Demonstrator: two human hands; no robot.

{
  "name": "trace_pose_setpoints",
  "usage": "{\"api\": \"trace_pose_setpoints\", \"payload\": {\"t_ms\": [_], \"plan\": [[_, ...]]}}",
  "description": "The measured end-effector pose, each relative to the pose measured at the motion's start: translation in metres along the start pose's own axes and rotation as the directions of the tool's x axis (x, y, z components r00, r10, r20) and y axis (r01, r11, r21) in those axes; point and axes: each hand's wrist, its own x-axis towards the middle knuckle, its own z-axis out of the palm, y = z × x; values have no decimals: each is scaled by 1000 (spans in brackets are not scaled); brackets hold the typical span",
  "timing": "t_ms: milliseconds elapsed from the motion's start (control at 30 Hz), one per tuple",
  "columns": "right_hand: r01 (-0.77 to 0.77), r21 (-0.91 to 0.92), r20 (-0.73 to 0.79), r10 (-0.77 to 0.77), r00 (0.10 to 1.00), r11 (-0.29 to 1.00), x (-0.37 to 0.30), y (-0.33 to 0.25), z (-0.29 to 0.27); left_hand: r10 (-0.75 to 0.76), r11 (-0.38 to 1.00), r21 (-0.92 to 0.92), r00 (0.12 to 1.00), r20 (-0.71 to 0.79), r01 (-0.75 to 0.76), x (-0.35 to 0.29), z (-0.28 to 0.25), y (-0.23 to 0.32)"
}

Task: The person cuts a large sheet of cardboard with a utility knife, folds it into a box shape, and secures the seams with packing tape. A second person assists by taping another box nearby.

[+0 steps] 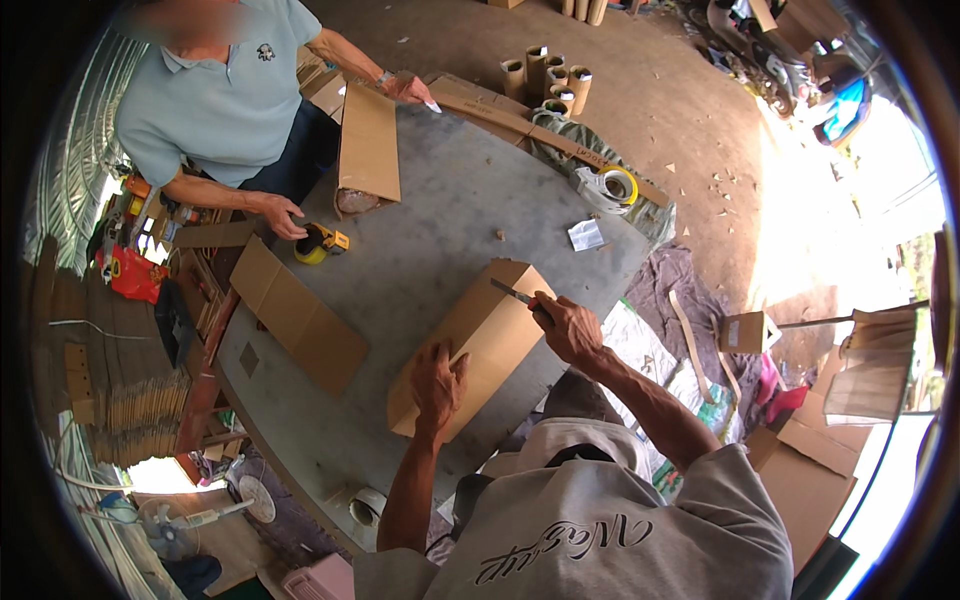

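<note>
A long brown cardboard box (483, 340) lies slantwise on the grey table in front of me. My left hand (438, 385) rests on the box's near left part, its fingers stretched out over the cardboard. At the box's far right end, my right hand (570, 328) is closed around the handle of a knife (512, 291). The knife's narrow blade points left, over the box's top edge. Whether the blade touches the cardboard, I cannot tell.
Across the grey table (420, 250) stands another person (230, 110), beside a second cardboard box (368, 150). A flat cardboard piece (298, 315), a yellow tape dispenser (322, 243) and tape rolls (607, 188) lie on the table. Cardboard tubes (555, 80) stand beyond.
</note>
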Motion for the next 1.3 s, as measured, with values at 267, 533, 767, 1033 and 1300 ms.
{"api": "trace_pose_setpoints", "payload": {"t_ms": [267, 533, 767, 1033, 1300], "plan": [[74, -96, -20, -76, 997, 993, 10, 4, -2, 39, 995, -91, 997, -60, -45, -2, -1, -3], [197, -208, -64, -214, 975, 958, 13, 16, 0, 57, 998, -39, 998, -42, -58, -6, -1, -6], [-440, -255, -525, 259, 811, 861, 41, 189, -85, 0, 999, 50, 1000, 25, -1, -7, -2, -11], [-298, 572, -29, 382, 924, 764, -4, 192, 58, -61, 998, -5, 852, -520, 69, -82, -15, -22], [-202, 101, -134, 214, 968, 974, 6, 150, 110, -741, 85, -855, 607, 288, 511, -185, 84, -109]]}}
